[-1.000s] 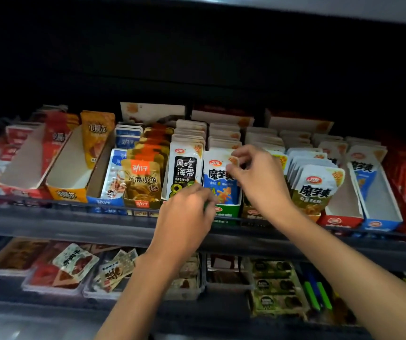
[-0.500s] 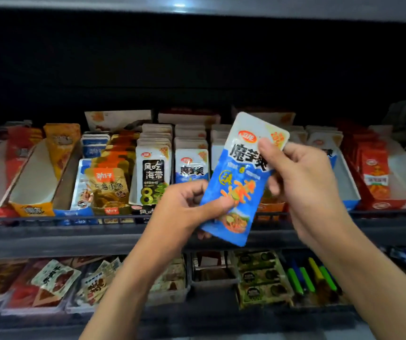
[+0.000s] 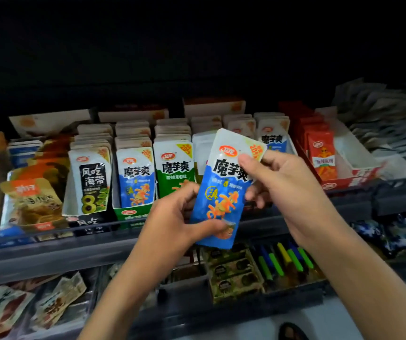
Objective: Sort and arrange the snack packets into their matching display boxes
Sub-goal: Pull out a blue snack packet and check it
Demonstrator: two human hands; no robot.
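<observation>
Two hands are closed on one blue packet (image 3: 224, 192), which is held upright, slightly tilted, in front of the upper shelf (image 3: 50, 244) and clear of every box.

Surroundings, placed from the blue packet:
- **Behind:** rows of white-topped packets (image 3: 236, 123) are stood in display boxes. The row directly behind is mostly hidden by it.
- **Just left:** a green packet (image 3: 175, 168) is fronting its row, and its lower part is covered by the left hand (image 3: 172, 224).
- **Further left:** a matching blue-and-white packet (image 3: 135, 177) is seated in a green display box (image 3: 129, 213). A black-label packet (image 3: 91, 185) and then a brown packet (image 3: 31, 202) are stood beyond it.
- **Right:** red packets (image 3: 321, 155) are lined up in a red box (image 3: 351, 180), partly blocked by the right hand (image 3: 287, 187).
- **Below:** coloured sticks (image 3: 285, 261) and olive packets (image 3: 231, 271) are laid on the lower shelf.

The blue packet is glossy. A white top, a red oval logo, a yellow corner flash and bold black characters are shown on it, with an orange graphic on the blue lower half.

Its lower part is pinched by the left hand, thumb on the front and fingers behind. Its upper right is pinched by the right hand, thumb laid over the characters and fingers curled behind.
</observation>
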